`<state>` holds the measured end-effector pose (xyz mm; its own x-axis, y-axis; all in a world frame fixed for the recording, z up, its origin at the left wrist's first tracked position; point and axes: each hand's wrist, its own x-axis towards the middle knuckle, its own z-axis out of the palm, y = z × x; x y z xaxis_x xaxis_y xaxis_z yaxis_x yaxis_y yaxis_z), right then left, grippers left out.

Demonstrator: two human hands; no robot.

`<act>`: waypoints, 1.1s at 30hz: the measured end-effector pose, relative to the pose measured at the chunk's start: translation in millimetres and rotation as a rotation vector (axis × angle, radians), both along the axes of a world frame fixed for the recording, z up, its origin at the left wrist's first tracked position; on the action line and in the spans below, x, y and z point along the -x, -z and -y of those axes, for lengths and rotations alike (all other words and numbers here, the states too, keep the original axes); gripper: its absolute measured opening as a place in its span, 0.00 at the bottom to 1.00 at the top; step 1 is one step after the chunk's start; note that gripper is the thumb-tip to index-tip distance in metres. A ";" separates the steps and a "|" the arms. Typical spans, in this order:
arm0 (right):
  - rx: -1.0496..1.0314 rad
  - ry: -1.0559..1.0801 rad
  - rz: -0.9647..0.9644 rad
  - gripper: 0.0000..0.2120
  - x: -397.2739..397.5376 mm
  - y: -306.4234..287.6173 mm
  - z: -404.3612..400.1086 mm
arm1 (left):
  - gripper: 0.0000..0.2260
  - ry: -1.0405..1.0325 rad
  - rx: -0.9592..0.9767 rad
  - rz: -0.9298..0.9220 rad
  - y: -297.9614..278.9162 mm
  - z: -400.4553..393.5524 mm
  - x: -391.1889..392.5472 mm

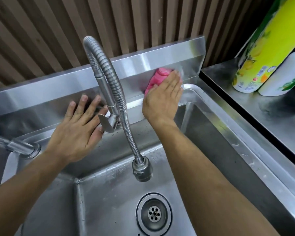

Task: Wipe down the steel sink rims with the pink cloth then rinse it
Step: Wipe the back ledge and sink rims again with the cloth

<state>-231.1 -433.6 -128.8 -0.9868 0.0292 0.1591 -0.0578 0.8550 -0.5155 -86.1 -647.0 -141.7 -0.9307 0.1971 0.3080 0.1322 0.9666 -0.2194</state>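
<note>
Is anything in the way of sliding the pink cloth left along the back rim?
Yes. The faucet rises from the back rim left of the cloth, and the left hand rests beyond it.

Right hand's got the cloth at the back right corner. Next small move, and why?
Probably slide the pink cloth left along the back rim toward the faucet. The right hand presses it flat near the rim's right end, so the stretch to the left looks unwiped. The left hand is spread open, holding nothing.
</note>
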 end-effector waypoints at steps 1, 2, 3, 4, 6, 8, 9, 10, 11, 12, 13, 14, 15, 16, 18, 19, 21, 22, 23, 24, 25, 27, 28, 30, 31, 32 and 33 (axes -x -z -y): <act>-0.036 0.037 -0.001 0.38 6.9 -0.5 -5.2 | 0.27 -0.008 -0.002 0.004 -0.9 0.0 -0.3; -0.049 0.076 0.017 0.37 14.1 -2.9 -10.7 | 0.26 -0.021 -0.005 0.010 -1.2 -0.3 -1.2; -0.047 0.113 0.038 0.37 20.5 -5.0 -15.0 | 0.26 -0.030 -0.009 0.016 -1.1 -0.8 -1.8; -0.043 0.147 0.059 0.36 24.0 -7.0 -18.1 | 0.26 -0.031 -0.012 0.019 -0.7 -1.2 -1.7; -0.050 0.167 0.072 0.35 23.3 -8.6 -18.2 | 0.27 -0.015 -0.016 0.020 -0.5 -1.3 -0.3; -0.072 0.098 0.069 0.35 7.8 -8.4 -6.9 | 0.27 -0.001 -0.013 0.022 -0.1 -0.7 0.3; -0.093 0.043 0.062 0.36 -4.0 -5.9 1.7 | 0.27 -0.001 -0.009 0.024 0.3 -0.2 0.0; -0.115 -0.016 0.051 0.38 -14.7 -3.0 8.6 | 0.27 0.001 -0.007 0.026 0.6 0.3 -0.5; -0.136 -0.063 0.033 0.39 -21.7 -0.6 13.0 | 0.27 0.005 -0.008 0.027 0.7 0.6 -1.0; -0.150 -0.084 0.012 0.39 -22.8 2.1 15.1 | 0.27 0.008 -0.008 0.027 0.4 0.4 -1.4; -0.151 -0.080 -0.002 0.38 -19.7 3.4 14.8 | 0.27 0.013 -0.008 0.028 0.0 0.2 -0.9; -0.145 -0.066 -0.003 0.37 -15.7 3.3 12.4 | 0.27 0.017 -0.005 0.031 -0.1 0.0 -0.4; -0.142 -0.051 0.001 0.36 -11.2 2.9 9.3 | 0.27 0.015 -0.003 0.034 -0.1 0.2 -0.5; -0.145 -0.035 0.003 0.36 -6.9 2.0 5.9 | 0.27 0.011 -0.006 0.034 0.0 0.4 -1.0; -0.164 0.004 0.004 0.35 1.9 -0.3 -2.9 | 0.26 0.007 -0.018 0.030 1.2 0.7 -2.1; -0.170 0.022 0.003 0.35 7.2 -1.2 -9.2 | 0.26 0.007 -0.022 0.032 1.7 1.2 -2.5; -0.181 0.046 0.005 0.34 19.4 -3.5 -24.9 | 0.26 0.003 -0.027 0.048 1.1 2.7 -2.2; -0.184 0.051 0.009 0.33 24.4 -4.2 -31.7 | 0.26 -0.002 -0.027 0.060 1.0 3.6 -1.6; -0.191 0.056 0.011 0.33 27.4 -4.5 -36.1 | 0.27 -0.008 -0.025 0.072 1.6 4.1 -1.4; -0.203 0.059 0.010 0.33 28.6 -4.2 -38.0 | 0.27 -0.014 -0.023 0.080 2.1 4.1 -1.7; -0.218 0.061 0.007 0.33 28.8 -3.2 -38.2 | 0.27 -0.020 -0.023 0.082 2.5 3.9 -1.8; -0.232 0.059 -0.013 0.34 28.9 -1.4 -37.2 | 0.27 -0.022 -0.015 0.075 1.3 2.4 -1.7; -0.228 0.056 -0.022 0.34 29.0 -0.9 -37.8 | 0.27 -0.018 -0.007 0.074 0.1 0.9 -0.9; -0.221 0.044 -0.028 0.34 29.1 -0.6 -40.0 | 0.27 -0.021 0.004 0.078 -1.9 -2.2 0.2; -0.226 0.033 -0.021 0.34 28.5 -0.8 -40.8 | 0.27 -0.030 0.002 0.089 -2.4 -3.6 -0.5; -0.238 0.023 -0.011 0.35 27.5 -1.3 -41.4 | 0.27 -0.038 -0.005 0.107 -2.1 -4.6 -1.4; -0.258 0.012 0.001 0.35 25.9 -1.9 -41.8 | 0.26 -0.032 -0.017 0.123 -1.0 -5.1 -2.1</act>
